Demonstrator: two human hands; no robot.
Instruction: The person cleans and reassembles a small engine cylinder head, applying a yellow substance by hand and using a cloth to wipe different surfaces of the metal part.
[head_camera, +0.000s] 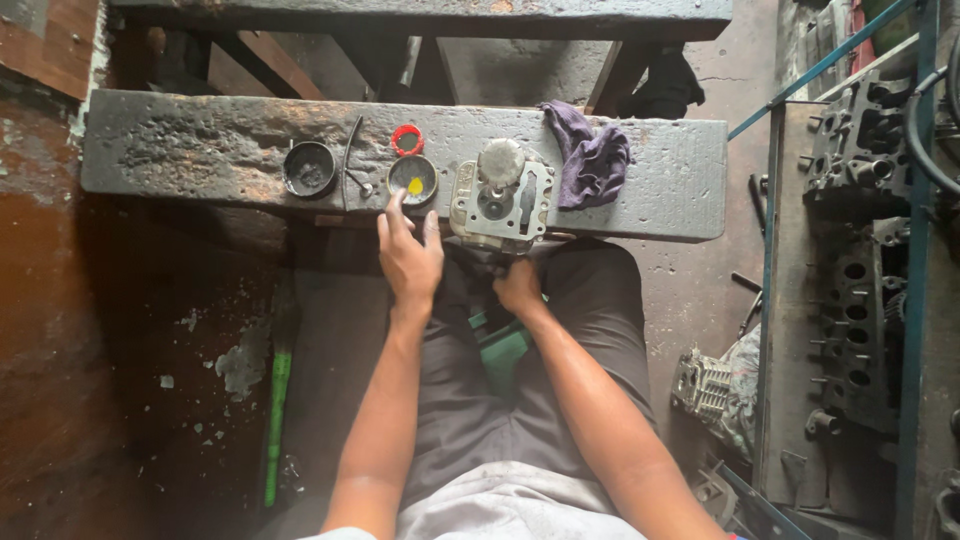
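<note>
The person's left hand (408, 258) is reaching with fingers spread apart toward a small round tin (412, 178) with a yellow dab, lying on the grimy wooden bench (200, 150). At the tin's three o'clock, a metal engine part (500, 200) is sitting at the bench edge; the right hand (518, 288) is curling closed just below it, on what cannot be told. A purple rag (592, 155) is lying at the part's two o'clock.

At the frame's centre, the worktop (200, 150) is grey, blotched with black grime and rusty orange. On it, a red ring (407, 140) sits above a dark round tin (413, 178) holding a yellow dab. The metal engine part (500, 200) is dull silver-grey, the rag (592, 160) purple. At lower left, a green stick (277, 420) lies on the dark floor.
</note>
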